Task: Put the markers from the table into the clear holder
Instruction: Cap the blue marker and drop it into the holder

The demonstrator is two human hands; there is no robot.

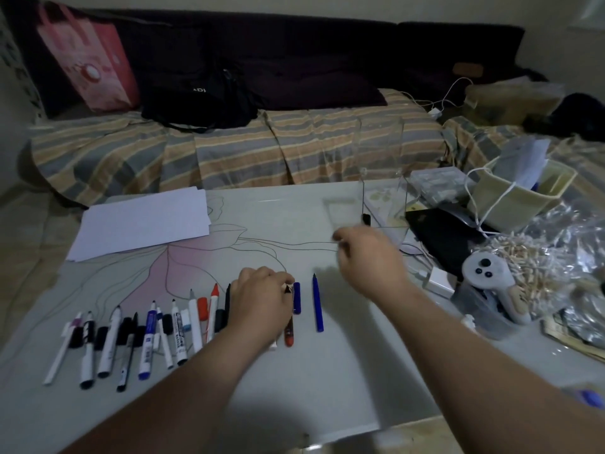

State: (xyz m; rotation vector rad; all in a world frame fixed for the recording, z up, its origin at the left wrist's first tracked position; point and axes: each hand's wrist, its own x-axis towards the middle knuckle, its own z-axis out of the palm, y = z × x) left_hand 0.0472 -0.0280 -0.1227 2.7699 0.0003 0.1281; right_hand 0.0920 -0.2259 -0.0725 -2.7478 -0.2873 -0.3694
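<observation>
Along the near left part of the table point(343, 371), a whole row of markers point(144, 335) lies side by side, tips pointing away, black, blue and red caps mixed in. The left hand point(262, 299) sits at the right end of that row, fingers curled down around a red-barreled marker point(289, 335), looks like it's pinching the tip end. Just beside it to the right there's a short blue cap point(297, 298) and then a blue pen point(317, 304) lying on its own.

The right hand point(366, 260) is further in, hovering over the middle-right of the table. It's pretty motion-blurred, so I honestly can't tell if the fingers are holding anything or just loosely curled.

The tabletop is pale and glossy with a pink flower line drawing printed on it. A stack of white paper point(144, 221) rests near the far left corner. The clear holder point(384, 204) stands near the far edge, right of center, with something small and dark at its base. The right edge is cluttered: a white controller point(491, 280), a crinkly plastic bag point(556, 250) and a cream basket point(520, 188).

Behind the table there's a sofa with a striped cover point(229, 149), a black bag point(199, 99) and a pink shopping bag point(88, 60) on it. The room's pretty dim.
</observation>
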